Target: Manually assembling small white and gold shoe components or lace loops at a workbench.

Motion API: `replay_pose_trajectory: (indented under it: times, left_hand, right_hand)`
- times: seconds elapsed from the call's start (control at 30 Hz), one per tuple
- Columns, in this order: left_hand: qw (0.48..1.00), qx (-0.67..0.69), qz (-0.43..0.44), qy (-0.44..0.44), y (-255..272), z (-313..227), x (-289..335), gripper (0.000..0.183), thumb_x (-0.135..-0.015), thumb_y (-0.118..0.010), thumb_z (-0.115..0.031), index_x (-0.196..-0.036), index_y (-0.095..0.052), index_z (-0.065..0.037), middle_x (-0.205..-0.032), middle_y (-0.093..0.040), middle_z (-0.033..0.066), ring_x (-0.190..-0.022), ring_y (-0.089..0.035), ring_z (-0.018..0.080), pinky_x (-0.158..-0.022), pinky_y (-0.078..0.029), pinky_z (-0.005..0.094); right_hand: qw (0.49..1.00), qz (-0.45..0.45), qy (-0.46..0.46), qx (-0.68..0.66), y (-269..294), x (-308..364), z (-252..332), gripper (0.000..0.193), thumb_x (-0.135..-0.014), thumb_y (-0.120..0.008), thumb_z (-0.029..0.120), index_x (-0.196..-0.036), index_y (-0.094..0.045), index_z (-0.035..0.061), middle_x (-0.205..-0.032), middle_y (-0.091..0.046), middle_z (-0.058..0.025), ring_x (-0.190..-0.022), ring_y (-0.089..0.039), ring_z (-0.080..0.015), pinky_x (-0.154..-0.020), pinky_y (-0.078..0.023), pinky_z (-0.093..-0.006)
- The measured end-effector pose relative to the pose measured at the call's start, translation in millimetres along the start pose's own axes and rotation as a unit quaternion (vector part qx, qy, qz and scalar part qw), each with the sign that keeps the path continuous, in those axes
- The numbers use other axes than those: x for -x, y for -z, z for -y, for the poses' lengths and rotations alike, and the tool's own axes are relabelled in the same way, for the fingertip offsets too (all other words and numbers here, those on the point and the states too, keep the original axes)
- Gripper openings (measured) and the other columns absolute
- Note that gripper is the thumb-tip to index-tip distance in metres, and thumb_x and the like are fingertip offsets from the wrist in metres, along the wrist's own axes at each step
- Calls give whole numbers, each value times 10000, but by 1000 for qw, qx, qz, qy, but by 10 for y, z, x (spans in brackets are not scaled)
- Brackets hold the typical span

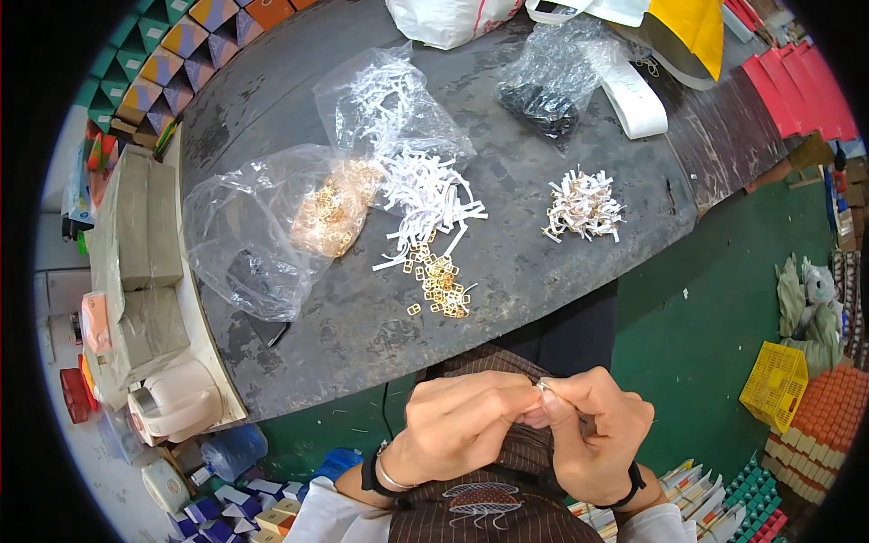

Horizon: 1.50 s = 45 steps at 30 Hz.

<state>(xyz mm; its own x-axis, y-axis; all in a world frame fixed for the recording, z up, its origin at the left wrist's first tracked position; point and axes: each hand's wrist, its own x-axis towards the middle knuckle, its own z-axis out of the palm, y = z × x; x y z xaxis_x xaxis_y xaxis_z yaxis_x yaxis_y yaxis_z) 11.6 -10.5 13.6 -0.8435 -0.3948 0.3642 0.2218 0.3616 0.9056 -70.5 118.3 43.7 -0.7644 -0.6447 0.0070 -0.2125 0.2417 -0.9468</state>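
Over my lap, just off the table's near edge, my left hand point(462, 421) and my right hand point(593, 434) meet at the fingertips. Both are closed in a pinch on a tiny white and gold piece point(542, 386), mostly hidden by the fingers. Beyond them on the table lies a loose heap of gold slider buckles point(444, 288). White strips point(425, 195) spill out of a clear bag right behind the buckles. To the right is a separate pile of white strips with gold bits among them point(584, 206).
A clear plastic bag point(244, 217) with more gold buckles point(330, 208) lies on the dark table point(344, 348). At the back are a crumpled clear bag with black contents point(543, 95), a white band point(634, 100) and a white bag point(453, 18). A yellow crate point(774, 385) stands on the green floor.
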Motion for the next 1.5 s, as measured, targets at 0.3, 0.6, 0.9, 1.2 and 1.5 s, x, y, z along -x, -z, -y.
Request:
replay_pose_trajectory:
  times: [0.3,0.6,0.9,1.2,1.5]
  left_hand:
    - [1000,11,11,17,67,-81,-105,77,-807,-688,-32,-862,-676,21,-783,-688,130,-672,-689,236,-598,-554,284]
    - [904,289,25,314,90,-81,-138,152,-833,-628,81,-975,-683,73,-853,-656,138,-687,-635,137,-609,-503,229]
    - [918,238,37,315,96,-121,-121,115,-807,-661,78,-915,-700,66,-813,-677,125,-702,-644,127,-618,-511,223]
    - [912,246,94,315,157,-56,-166,96,-758,-668,83,-843,-708,64,-763,-689,133,-692,-662,126,-628,-535,224]
    - [895,261,90,351,157,56,-98,67,-783,-645,79,-839,-684,77,-774,-671,109,-683,-651,123,-610,-528,217]
  right_hand:
    - [987,35,-87,-127,131,-164,73,74,-868,-632,-7,-884,-625,-79,-745,-696,-138,-659,-696,-162,-601,-565,-239]
    - [939,134,-179,-262,304,-251,-13,93,-881,-620,-13,-897,-579,-94,-805,-687,-174,-705,-686,-169,-634,-579,-258]
    - [966,121,-133,-185,287,-241,9,62,-865,-624,-35,-821,-598,-70,-746,-693,-137,-669,-681,-135,-612,-566,-233]
    - [983,164,-63,-51,303,-271,21,66,-820,-659,-9,-770,-634,-45,-644,-672,-104,-605,-685,-133,-519,-508,-212]
    - [961,181,-142,-150,232,-332,-46,58,-842,-624,-61,-785,-636,-62,-707,-690,-117,-657,-687,-147,-603,-563,-239]
